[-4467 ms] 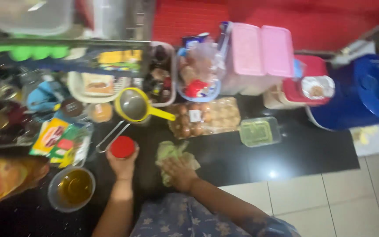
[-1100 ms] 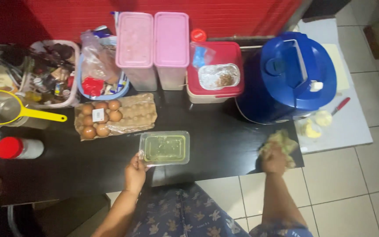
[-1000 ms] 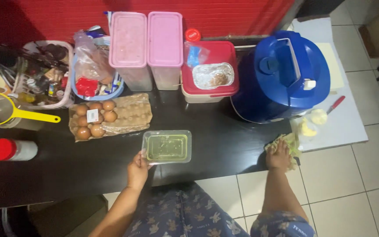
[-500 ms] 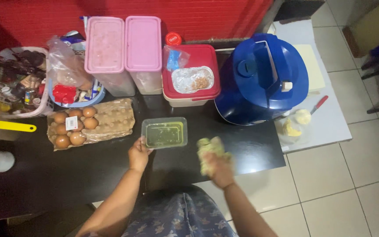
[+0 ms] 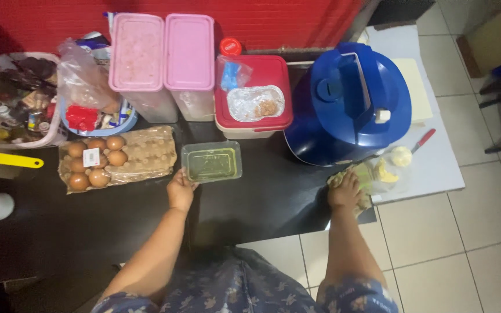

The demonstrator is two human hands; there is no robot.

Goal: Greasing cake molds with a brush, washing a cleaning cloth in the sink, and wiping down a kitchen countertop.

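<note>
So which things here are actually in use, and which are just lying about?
In use:
- left hand touching the clear tub
- right hand pressing a cloth on the black counter

Lying about:
- egg tray
- two pink-lidded boxes
- red box
- blue cooler
- yellow strainer handle

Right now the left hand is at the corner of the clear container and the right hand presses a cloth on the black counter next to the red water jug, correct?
Not quite: the water jug is blue, not red, as the head view shows. The rest holds: the left hand touches the corner of the clear container, and the right hand presses a cloth on the black counter beside the jug.
</note>
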